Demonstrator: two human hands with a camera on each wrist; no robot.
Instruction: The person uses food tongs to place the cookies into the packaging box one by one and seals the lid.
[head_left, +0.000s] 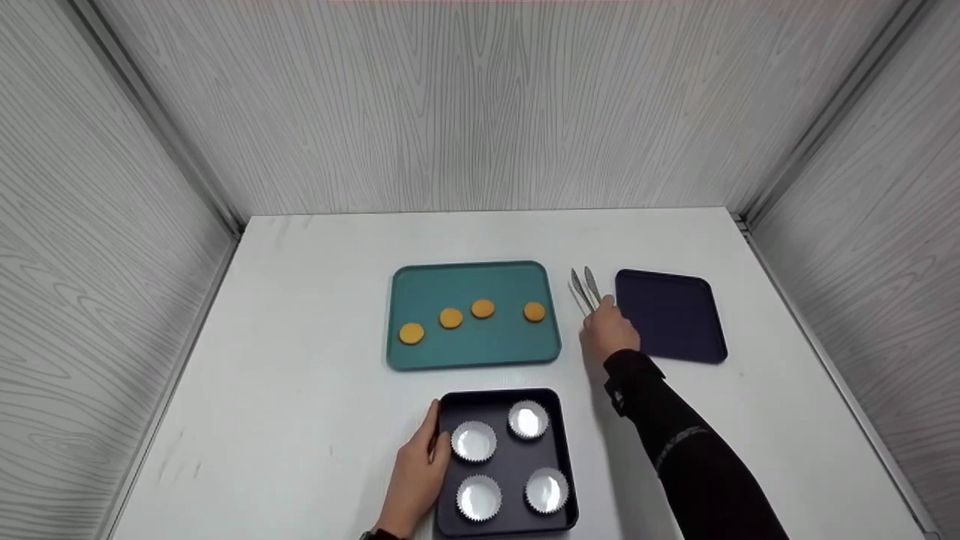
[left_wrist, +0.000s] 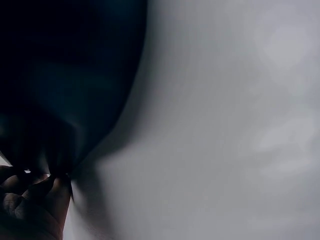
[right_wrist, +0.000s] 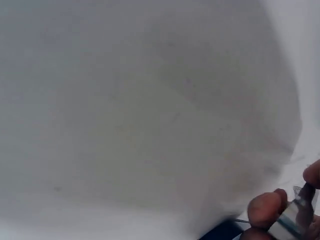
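Right up close, it's the dark pan [head_left: 510,457], its near rim down at the bottom of the head view, four silver cups [head_left: 478,498] inside, two by two and a little out of line; the left hand [head_left: 420,469] has the pan's left rim, grip closed on that edge, thumb over it and fingers along the outside; left of that hand, a wide stretch of white surface [head_left: 285,375] runs to the side wall [head_left: 97,262]; just past the pan's far rim, a narrow strip of surface, then the teal tray [head_left: 472,285], four orange discs [head_left: 451,318] strung across it, a broad teal floor behind them; over on the right, the black sleeve [head_left: 697,457] reaches in, the right hand [head_left: 609,330] with its grip pinched round the near end of metal tongs [head_left: 591,282], tips slightly parted and pointing away; slim lane here, teal tray one side, navy tray [head_left: 671,315] just beside the hand; beyond both trays, a band of surface meets the back wall [head_left: 480,105].
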